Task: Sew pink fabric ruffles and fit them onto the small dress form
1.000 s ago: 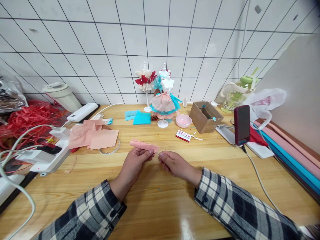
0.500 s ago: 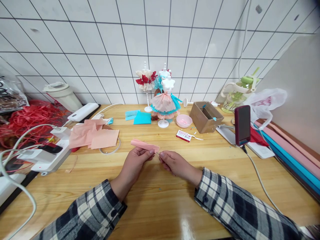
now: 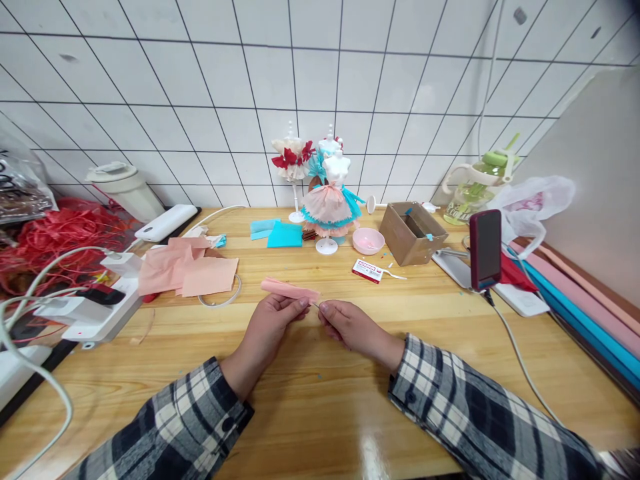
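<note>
Over the middle of the table, my left hand (image 3: 274, 323) pinches a folded strip of pink crepe paper (image 3: 290, 289) near its right end, thumb on top. Close beside it, my right hand (image 3: 351, 327) is closed, thumb against fingers, on a thin needle (image 3: 315, 305). The needle's visible end reaches the paper's right tip; whether it pierces the paper I cannot tell. Most of its length is hidden in the fingers. Behind the hands stands a small white dress form (image 3: 336, 168) in a pink and turquoise paper skirt.
Pink paper sheets (image 3: 210, 277) and a white power strip (image 3: 107, 313) with cables lie left. Turquoise paper (image 3: 285, 235), a pink bowl (image 3: 369, 241), a small card (image 3: 367, 271) and a cardboard box (image 3: 413, 233) are at the back. A phone (image 3: 485, 250) stands right, before rolled paper (image 3: 590, 313).
</note>
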A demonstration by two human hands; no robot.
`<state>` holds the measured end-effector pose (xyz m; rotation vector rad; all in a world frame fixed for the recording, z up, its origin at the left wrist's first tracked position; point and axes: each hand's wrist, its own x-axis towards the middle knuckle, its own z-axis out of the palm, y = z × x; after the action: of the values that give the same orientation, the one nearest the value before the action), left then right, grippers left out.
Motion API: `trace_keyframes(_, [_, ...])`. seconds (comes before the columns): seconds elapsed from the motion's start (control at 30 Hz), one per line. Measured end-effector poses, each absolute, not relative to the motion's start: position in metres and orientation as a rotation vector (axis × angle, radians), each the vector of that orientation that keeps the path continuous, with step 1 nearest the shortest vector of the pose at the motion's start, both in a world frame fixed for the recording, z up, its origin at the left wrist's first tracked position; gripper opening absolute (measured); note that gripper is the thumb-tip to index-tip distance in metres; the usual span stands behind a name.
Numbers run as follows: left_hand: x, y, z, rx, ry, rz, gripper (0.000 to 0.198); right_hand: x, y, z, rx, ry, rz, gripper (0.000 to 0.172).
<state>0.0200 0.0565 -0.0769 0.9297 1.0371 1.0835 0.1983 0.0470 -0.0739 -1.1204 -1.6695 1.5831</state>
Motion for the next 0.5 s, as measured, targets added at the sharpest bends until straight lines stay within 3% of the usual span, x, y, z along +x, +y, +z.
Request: trace_keyframes(0.5, [0.021,0.0563,-0.0746,0.909,1.083,1.085,0.027,0.1984,0.0477,-0.0729,-1.135,-1.64,1.611,0.051])
